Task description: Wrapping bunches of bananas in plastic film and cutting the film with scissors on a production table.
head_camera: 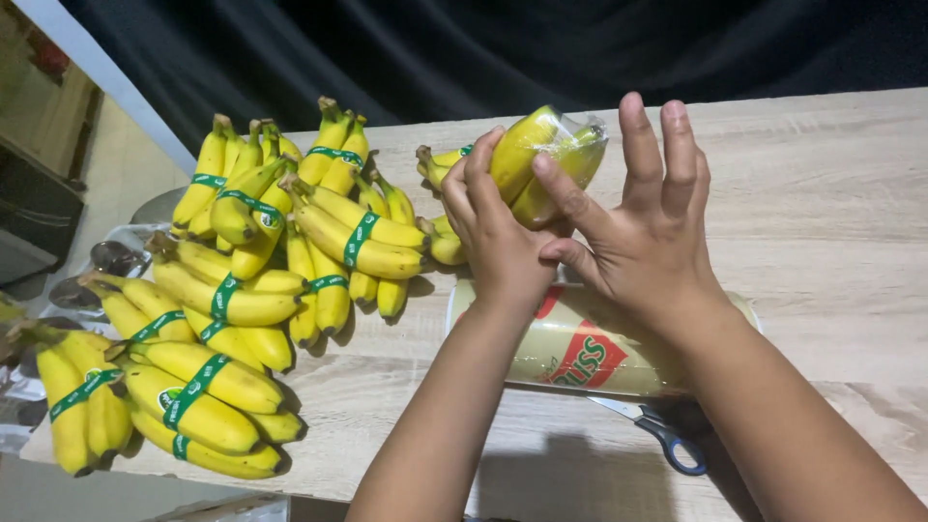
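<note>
1. Head view: the left hand [488, 227] is clamped around a bunch of bananas [541, 159] covered in clear film, held above the tabletop [831, 222].
2. The right hand [648, 227] has its fingers spread, thumb pressing the film.
3. Below the hands lie a roll of film [580, 353] and scissors [662, 430].
4. Banded bananas [261, 290] are piled to the left.

This looks like a small fruit-packing spot in a home or shop back room: a pale wood-grain table [831, 242] stacked with banded banana bunches [242, 319], a roll of cling film [580, 348], blue-handled scissors [667, 433], and a dark cloth backdrop [435, 48].
</note>
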